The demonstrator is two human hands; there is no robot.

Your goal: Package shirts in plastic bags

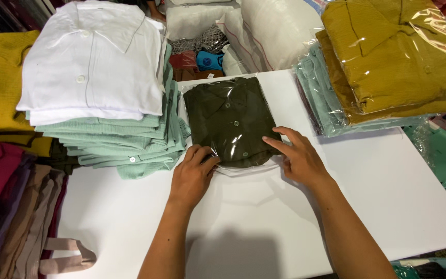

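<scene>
Dark olive folded shirt in clear plastic bag (pixel 232 120) lies mid white tabletop (pixel 264 217). We judge it light, soft, slippery film. Left hand (pixel 192 175) fingers curled pinching the near bag edge (best hold), right hand (pixel 298 155) flat, fingers spread.

One dark green shirt in a clear bag (pixel 231 121) is counted under the fingertips of two hands, the left hand (pixel 192 175) and the right hand (pixel 298 155). One stack of folded shirts (pixel 114 103), white above mint, is seen left of the left fingers. Two bagged mustard shirts (pixel 393 57) are counted beyond the right fingers, over bagged mint ones (pixel 321 98) whose number cannot be told.
</scene>
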